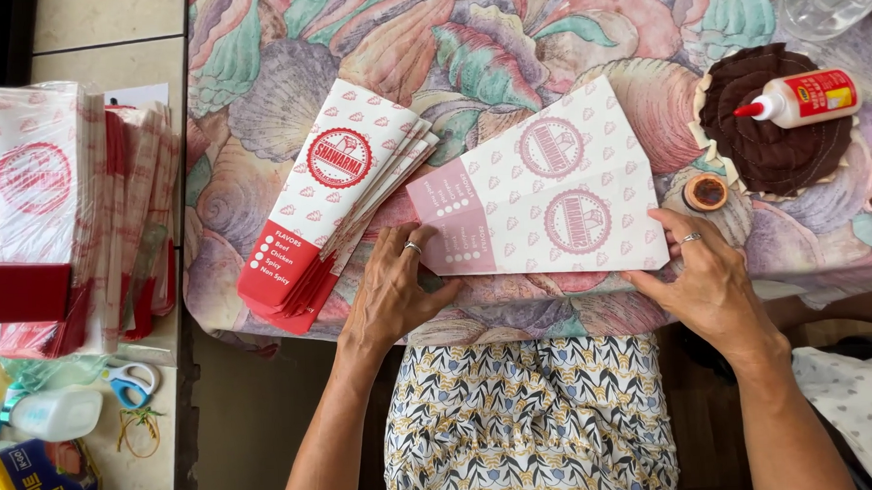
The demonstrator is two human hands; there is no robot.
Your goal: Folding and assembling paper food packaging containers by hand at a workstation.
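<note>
A flat white paper sheet with red round prints [550, 188] lies face down on the shell-patterned tablecloth [487, 50] at the table's near edge. My left hand [394, 285] presses its lower left corner with the fingers spread; there is a ring on one finger. My right hand [703, 279] rests fingers on the sheet's lower right corner, also with a ring. Just left of the sheet lies a fanned stack of folded white and red paper bags [333, 200].
A white glue bottle with a red tip [798, 99] lies on a brown quilted mat [770, 127], with a small round cap [706, 193] beside it. On the left stand bundles of paper bags [68, 210], scissors [132, 381] and bottles [51, 415].
</note>
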